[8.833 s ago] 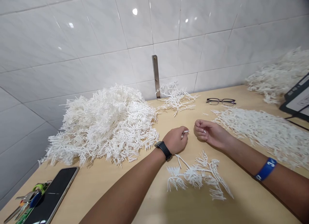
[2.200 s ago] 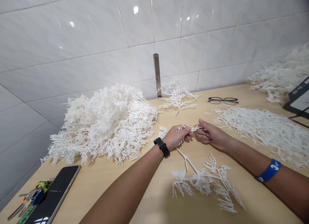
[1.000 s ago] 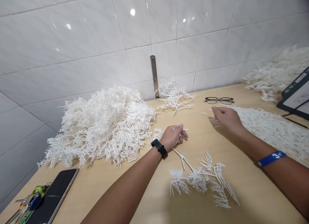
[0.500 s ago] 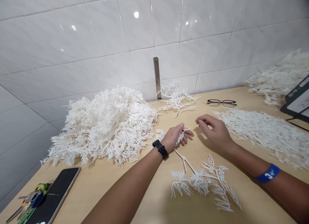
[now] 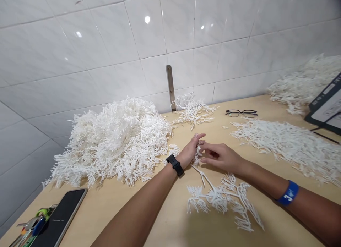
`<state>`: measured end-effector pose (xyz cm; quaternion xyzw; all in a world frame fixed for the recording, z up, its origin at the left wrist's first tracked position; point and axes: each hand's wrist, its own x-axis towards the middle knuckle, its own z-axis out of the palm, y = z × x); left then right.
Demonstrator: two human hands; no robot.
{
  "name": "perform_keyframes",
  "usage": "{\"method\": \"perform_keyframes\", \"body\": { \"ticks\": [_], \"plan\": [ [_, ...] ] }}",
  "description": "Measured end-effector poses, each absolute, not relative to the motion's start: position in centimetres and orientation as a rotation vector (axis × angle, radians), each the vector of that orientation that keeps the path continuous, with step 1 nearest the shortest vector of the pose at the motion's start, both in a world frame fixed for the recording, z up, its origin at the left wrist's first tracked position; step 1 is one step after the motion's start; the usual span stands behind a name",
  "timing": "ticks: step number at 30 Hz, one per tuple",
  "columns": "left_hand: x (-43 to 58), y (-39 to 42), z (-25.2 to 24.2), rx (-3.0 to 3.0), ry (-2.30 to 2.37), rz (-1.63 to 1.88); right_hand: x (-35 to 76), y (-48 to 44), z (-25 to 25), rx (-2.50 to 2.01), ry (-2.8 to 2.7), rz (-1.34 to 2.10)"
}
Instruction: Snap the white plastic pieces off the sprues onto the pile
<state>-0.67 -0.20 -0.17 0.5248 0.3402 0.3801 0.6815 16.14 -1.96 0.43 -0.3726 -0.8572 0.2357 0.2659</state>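
A white branching plastic sprig (image 5: pixel 213 195) stretches from my left hand toward me, its twiggy tips spread above the table. My left hand (image 5: pixel 189 152), wearing a black watch, is closed around the sprig's far end. The fingers of my right hand (image 5: pixel 222 156) pinch at small twigs beside the left palm; a blue wristband circles that forearm. Both hands meet at the middle of the table. To the left rises a large heap of white branching sprigs (image 5: pixel 114 140). On the right lies a flat spread of small white pieces (image 5: pixel 287 144).
Bare stems (image 5: pixel 193 110) lie by a metal bracket (image 5: pixel 170 87) on the tiled wall. Eyeglasses (image 5: pixel 241 113) rest at the back. A phone (image 5: pixel 60 218) and keys (image 5: pixel 32 224) sit front left. Another white pile (image 5: pixel 306 82) and a dark-framed object (image 5: pixel 326 105) stand at right.
My right hand has moved left and down from the open table to the left hand, and its fingers now touch the sprig. The whole view has shifted slightly.
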Motion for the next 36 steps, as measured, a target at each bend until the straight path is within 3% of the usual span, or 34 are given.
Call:
{"method": "perform_keyframes", "body": {
  "ticks": [25,36],
  "plan": [
    [0.1,-0.3,-0.4,1.300,1.128,0.985,16.4,-0.4,-0.4,-1.193,-1.775,1.087],
    [0.2,-0.3,-0.4,1.321,1.056,0.966,16.4,-0.3,-0.6,-1.248,-1.768,0.898]
  ]
}}
